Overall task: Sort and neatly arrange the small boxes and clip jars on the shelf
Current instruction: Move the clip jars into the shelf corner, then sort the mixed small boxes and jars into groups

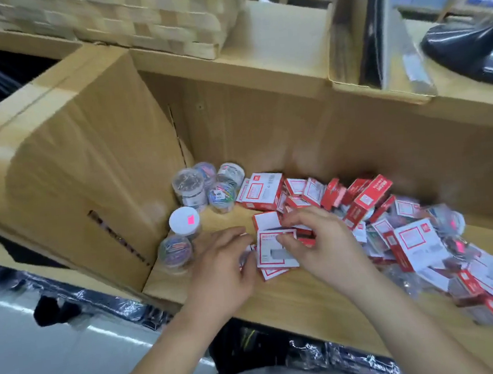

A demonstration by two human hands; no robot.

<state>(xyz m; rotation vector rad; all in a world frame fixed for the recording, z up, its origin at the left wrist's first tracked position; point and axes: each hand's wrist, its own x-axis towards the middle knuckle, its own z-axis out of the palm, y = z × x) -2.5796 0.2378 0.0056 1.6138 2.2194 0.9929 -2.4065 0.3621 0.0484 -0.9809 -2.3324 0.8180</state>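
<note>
Squaring a box stack (pixel 272 272) held between both hands, clip jars (pixel 201 190) just left of the grip
Right hand (pixel 319 246) pinches top box (pixel 272 253), left hand (pixel 222 263) grips stack edge; light stiff card, probably dents, hold by sides

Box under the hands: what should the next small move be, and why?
Probably square the top box onto the stack: right hand pinches it, it sits skewed, left hand braces the stack's side, and the pile waits unsorted.

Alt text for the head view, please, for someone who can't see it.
Left hand and right hand grip a stack of red-and-white boxes on a wooden shelf. Clip jars cluster left of it beside a cardboard carton; a jumbled pile of boxes lies right.
</note>
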